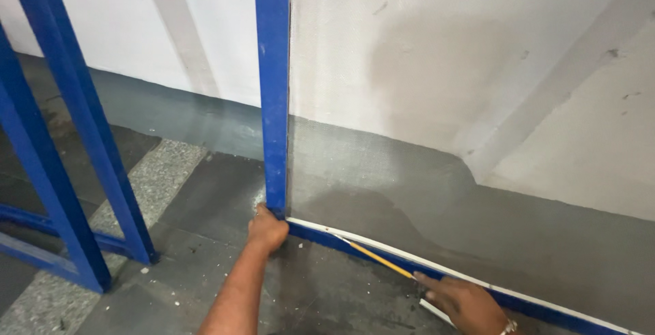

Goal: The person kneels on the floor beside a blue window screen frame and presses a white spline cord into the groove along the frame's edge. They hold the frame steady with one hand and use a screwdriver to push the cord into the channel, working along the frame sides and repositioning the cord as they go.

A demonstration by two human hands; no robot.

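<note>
A blue metal frame [274, 89] with fine grey mesh [409, 137] stretched over it stands on the floor against a white and grey wall. My left hand [266, 228] grips the frame's lower left corner, fingers closed on the upright. My right hand [464, 302] holds a thin yellow-handled tool [372, 255], its tip pointing left along the bottom rail [327, 236]. A white strip [382, 248] runs along the top of that bottom rail, next to the tool.
Two more blue frames [75, 144] lean at the left, their feet on the dark floor. A light speckled stone band [147, 185] crosses the floor. White debris lies scattered near the frame corner.
</note>
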